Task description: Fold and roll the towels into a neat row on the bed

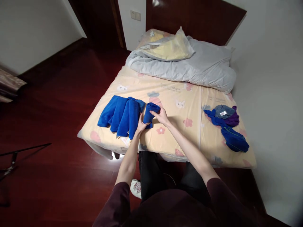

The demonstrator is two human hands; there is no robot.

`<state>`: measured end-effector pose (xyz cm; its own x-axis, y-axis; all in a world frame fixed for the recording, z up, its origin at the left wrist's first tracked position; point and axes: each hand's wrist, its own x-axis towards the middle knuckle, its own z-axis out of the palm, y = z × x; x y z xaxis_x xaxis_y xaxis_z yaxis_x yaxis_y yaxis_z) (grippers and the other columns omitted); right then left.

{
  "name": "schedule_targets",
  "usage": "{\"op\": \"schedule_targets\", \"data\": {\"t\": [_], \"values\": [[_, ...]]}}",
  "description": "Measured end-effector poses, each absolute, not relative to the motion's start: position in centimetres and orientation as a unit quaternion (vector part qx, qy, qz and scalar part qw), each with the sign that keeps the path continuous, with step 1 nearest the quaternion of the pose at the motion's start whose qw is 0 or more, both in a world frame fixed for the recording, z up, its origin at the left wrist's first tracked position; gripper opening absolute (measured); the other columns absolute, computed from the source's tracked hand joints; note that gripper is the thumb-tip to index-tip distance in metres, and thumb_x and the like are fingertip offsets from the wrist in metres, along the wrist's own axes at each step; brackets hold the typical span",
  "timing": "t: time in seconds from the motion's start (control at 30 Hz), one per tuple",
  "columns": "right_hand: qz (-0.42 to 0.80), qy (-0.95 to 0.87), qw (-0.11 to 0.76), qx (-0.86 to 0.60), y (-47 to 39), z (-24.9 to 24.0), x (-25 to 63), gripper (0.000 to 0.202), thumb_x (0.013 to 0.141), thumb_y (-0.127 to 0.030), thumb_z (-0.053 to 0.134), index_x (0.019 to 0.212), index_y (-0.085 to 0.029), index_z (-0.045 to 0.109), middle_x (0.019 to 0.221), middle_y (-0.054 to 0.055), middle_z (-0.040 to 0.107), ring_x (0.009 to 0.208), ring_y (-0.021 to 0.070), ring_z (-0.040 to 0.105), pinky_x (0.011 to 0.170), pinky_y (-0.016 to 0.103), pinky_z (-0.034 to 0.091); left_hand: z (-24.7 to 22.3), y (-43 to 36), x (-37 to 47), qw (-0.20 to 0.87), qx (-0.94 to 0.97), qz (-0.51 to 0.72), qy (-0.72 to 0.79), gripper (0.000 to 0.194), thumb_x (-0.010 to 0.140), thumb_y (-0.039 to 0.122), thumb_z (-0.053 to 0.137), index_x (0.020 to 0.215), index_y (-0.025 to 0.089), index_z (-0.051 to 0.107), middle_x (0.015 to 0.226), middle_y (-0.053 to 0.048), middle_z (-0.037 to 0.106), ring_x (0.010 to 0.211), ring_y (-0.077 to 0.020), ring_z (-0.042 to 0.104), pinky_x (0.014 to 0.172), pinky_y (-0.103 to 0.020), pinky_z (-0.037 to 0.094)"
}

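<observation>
A rolled blue cloth (149, 114) is held tilted above the bed, its spiral end facing up and to the right. My right hand (161, 115) grips its upper right side, thumb across it. My left hand (142, 123) is closed around its lower left side, with part of the fingers hidden. A short blue end sticks out below the roll. Just left of my left hand, several blue rolled cloths (121, 115) lie side by side on the bed.
The bed (175, 132) has a patterned cover. Blue, grey and purple cloths (233, 138) lie at its right. A grey quilt (189, 67) and a yellow pillow (174, 47) are at the headboard. A black stand (14, 157) is on the floor at left.
</observation>
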<state>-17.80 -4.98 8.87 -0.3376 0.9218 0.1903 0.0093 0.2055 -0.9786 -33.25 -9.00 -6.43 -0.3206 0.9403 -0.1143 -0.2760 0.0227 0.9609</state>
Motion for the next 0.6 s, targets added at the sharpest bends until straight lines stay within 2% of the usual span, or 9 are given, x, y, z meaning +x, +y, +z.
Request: {"op": "schedule_targets", "data": {"t": [0.13, 0.23, 0.33, 0.4, 0.5, 0.6], "values": [[0.508, -0.636, 0.455, -0.360, -4.0, 8.6, -19.1, 0.063, 0.072, -0.068, 0.085, 0.108, -0.019, 0.069, 0.103, 0.007, 0.073, 0.106, 0.0253, 0.068, 0.103, 0.041, 0.057, -7.4, -7.9, -35.4, 0.449, 0.350, 0.619, 0.540, 0.113, 0.053, 0.014, 0.096, 0.155, 0.022, 0.048, 0.170, -0.013, 0.035, 0.162, -0.0361, 0.021, 0.134, -0.046, 0.021], [0.516, -0.634, 0.454, -0.355, -3.5, 8.6, -20.4, 0.066, 0.070, -0.069, 0.085, 0.109, -0.018, 0.068, 0.103, 0.007, 0.073, 0.106, 0.0246, 0.067, 0.104, 0.040, 0.055, -8.1, -7.2, -37.6, 0.405, 0.401, 0.584, 0.579, 0.119, 0.057, 0.023, 0.096, 0.161, 0.020, 0.038, 0.174, -0.014, 0.027, 0.164, -0.0335, 0.017, 0.135, -0.046, 0.014], [0.524, -0.635, 0.446, -0.351, -3.1, 8.9, -21.7, 0.067, 0.071, -0.070, 0.084, 0.110, -0.018, 0.067, 0.104, 0.008, 0.073, 0.108, 0.0241, 0.067, 0.104, 0.039, 0.055, -8.3, -6.7, -39.5, 0.377, 0.436, 0.550, 0.605, 0.117, 0.062, 0.030, 0.092, 0.163, 0.019, 0.034, 0.174, -0.015, 0.026, 0.163, -0.0327, 0.021, 0.134, -0.048, 0.017], [0.529, -0.637, 0.442, -0.345, -2.9, 9.3, -22.4, 0.066, 0.072, -0.069, 0.084, 0.109, -0.017, 0.068, 0.105, 0.008, 0.074, 0.106, 0.0237, 0.068, 0.104, 0.039, 0.056, -8.2, -6.8, -40.2, 0.375, 0.451, 0.540, 0.604, 0.106, 0.065, 0.033, 0.089, 0.158, 0.017, 0.042, 0.167, -0.017, 0.039, 0.156, -0.0336, 0.036, 0.130, -0.049, 0.029], [0.533, -0.640, 0.441, -0.334, -2.9, 10.1, -23.1, 0.062, 0.072, -0.065, 0.086, 0.107, -0.017, 0.068, 0.104, 0.008, 0.074, 0.105, 0.0237, 0.069, 0.103, 0.038, 0.057, -7.8, -7.8, -40.3, 0.391, 0.478, 0.503, 0.604, 0.075, 0.070, 0.037, 0.082, 0.136, 0.010, 0.061, 0.136, -0.017, 0.067, 0.126, -0.0332, 0.063, 0.113, -0.048, 0.049], [0.534, -0.635, 0.444, -0.339, -3.2, 10.8, -23.3, 0.059, 0.073, -0.063, 0.087, 0.106, -0.017, 0.069, 0.105, 0.008, 0.075, 0.108, 0.0250, 0.069, 0.104, 0.039, 0.057, -7.5, -10.0, -39.5, 0.396, 0.503, 0.450, 0.622, 0.055, 0.071, 0.043, 0.079, 0.112, 0.008, 0.070, 0.105, -0.012, 0.074, 0.096, -0.0290, 0.069, 0.094, -0.044, 0.057]]}}
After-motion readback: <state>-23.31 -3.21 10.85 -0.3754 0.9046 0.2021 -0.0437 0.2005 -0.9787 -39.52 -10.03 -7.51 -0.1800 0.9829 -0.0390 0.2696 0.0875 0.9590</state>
